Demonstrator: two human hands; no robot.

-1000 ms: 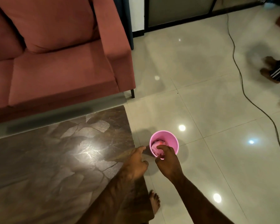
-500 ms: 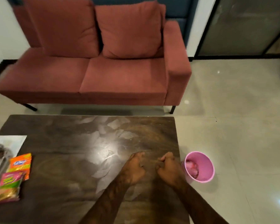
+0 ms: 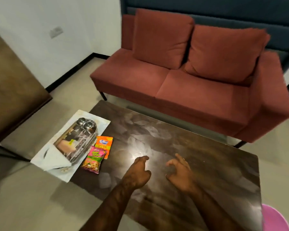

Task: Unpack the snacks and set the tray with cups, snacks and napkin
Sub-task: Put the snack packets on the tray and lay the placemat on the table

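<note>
Pink bin [image 3: 274, 219], beside our hands a second ago, now sits at the lower right. Our left hand [image 3: 137, 174] and right hand [image 3: 180, 174] hover empty, fingers loosely curled, above the tabletop [image 3: 173, 139]; snack packets [image 3: 97, 154] lie beside the steel tray [image 3: 77, 140].

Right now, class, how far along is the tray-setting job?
Done: steel cups and a folded napkin sit on the tray. In hand: nothing; the left hand and right hand hover empty. Left: the orange packet and pink packet lie sealed beside the tray.
</note>
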